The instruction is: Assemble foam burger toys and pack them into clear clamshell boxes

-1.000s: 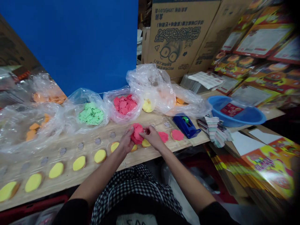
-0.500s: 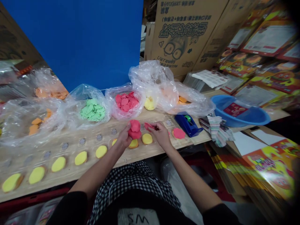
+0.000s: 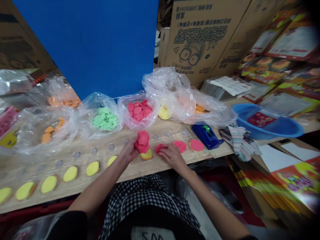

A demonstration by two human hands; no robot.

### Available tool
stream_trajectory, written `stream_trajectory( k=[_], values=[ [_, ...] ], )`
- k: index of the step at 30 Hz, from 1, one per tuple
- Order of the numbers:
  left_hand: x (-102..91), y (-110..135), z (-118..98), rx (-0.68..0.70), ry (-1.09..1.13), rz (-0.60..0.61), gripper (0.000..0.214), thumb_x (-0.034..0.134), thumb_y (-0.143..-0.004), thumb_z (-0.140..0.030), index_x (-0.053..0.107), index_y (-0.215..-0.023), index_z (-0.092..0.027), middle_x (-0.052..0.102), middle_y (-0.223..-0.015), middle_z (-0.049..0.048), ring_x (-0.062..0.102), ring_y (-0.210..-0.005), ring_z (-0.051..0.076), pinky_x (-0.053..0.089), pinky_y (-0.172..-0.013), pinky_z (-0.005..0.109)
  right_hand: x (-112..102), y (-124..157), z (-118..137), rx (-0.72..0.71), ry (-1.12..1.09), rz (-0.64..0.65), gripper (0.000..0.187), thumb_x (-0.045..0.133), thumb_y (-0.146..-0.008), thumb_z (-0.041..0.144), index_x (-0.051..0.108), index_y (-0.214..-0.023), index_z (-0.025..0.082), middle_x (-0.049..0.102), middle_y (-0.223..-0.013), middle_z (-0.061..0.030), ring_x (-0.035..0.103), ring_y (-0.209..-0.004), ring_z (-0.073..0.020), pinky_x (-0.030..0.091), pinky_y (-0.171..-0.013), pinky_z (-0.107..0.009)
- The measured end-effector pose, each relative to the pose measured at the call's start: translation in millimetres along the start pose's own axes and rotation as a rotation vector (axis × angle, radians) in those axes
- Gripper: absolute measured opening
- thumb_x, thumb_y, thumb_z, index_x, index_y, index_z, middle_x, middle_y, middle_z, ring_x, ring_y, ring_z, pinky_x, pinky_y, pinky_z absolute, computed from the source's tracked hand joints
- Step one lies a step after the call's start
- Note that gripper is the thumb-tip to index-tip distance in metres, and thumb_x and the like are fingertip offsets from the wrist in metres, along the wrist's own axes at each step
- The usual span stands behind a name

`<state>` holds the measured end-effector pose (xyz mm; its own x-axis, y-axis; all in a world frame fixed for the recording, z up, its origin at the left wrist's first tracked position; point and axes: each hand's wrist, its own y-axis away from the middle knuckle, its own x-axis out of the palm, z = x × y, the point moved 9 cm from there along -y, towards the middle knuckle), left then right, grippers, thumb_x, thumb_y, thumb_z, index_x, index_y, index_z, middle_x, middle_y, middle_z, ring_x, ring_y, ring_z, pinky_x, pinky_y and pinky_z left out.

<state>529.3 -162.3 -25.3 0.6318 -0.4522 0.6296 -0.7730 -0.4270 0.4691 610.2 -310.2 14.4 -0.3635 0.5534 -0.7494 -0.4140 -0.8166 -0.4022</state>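
Wooden board [image 3: 75, 188]: left hand [image 3: 128, 151] clenched round red stack [image 3: 142, 141], left of tape dispenser [image 3: 207, 136]; right hand [image 3: 171, 155] nearer dispenser, fingers flat on red disc [image 3: 159, 148].

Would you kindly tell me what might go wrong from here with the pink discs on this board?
1. The left hand pinches a loose stack of pink discs just above the wooden board. A piece might slip out and land on the yellow disc beneath it.
2. The right hand covers part of the pink disc that it presses down, so a crooked seat could go unnoticed.
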Motion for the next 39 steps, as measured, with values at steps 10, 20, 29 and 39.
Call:
stream_trajectory(
  k=[10, 20, 29, 39],
  values=[
    [-6.4, 28.0, 3.7, -0.017, -0.011, 0.062, 0.018, 0.050, -0.080, -0.029, 0.064, -0.082, -0.018, 0.066, -0.092, 0.0087, 0.063, -0.081, 0.017, 0.050, -0.076, 0.029, 28.9, -71.1, 31.0, -0.031, -0.342, -0.108, 0.026, 0.058, -0.072, 0.038, 0.061, -0.094, 0.025, 0.058, -0.098, -0.0092, 0.050, -0.096, -0.0250, 0.038, -0.085, -0.044],
    [-47.8, 27.6, -17.5, 0.003, 0.052, -0.124, 0.019, 0.046, -0.082, -0.025, 0.060, -0.083, -0.011, 0.067, -0.078, 0.0069, 0.063, -0.067, 0.016, 0.051, -0.071, 0.028, 14.5, -50.1, 14.5, 0.316, -0.542, -0.223, 0.016, 0.054, -0.074, 0.033, 0.054, -0.081, 0.019, 0.058, -0.078, -0.0046, 0.054, -0.070, -0.0179, 0.045, -0.061, -0.031],
    [-71.7, 40.9, -35.7, 0.031, 0.036, -0.163, 0.025, 0.049, -0.081, -0.027, 0.057, -0.096, -0.009, 0.066, -0.080, 0.0092, 0.062, -0.066, 0.016, 0.052, -0.067, 0.030, 47.1, -15.9, 54.5, -0.242, -0.073, -0.099, 0.016, 0.040, -0.083, 0.012, 0.055, -0.085, 0.017, 0.055, -0.086, -0.0100, 0.048, -0.088, -0.0210, 0.044, -0.077, -0.037],
    [-70.8, 45.0, -31.6, 0.031, 0.076, -0.130, 0.022, 0.050, -0.081, -0.025, 0.059, -0.091, -0.008, 0.067, -0.078, 0.0091, 0.063, -0.066, 0.016, 0.052, -0.066, 0.029, 70.5, -1.2, 62.6, -0.261, 0.093, 0.054, 0.019, 0.047, -0.083, 0.028, 0.061, -0.088, 0.017, 0.056, -0.098, -0.0107, 0.048, -0.094, -0.0231, 0.040, -0.078, -0.037]
  ],
)
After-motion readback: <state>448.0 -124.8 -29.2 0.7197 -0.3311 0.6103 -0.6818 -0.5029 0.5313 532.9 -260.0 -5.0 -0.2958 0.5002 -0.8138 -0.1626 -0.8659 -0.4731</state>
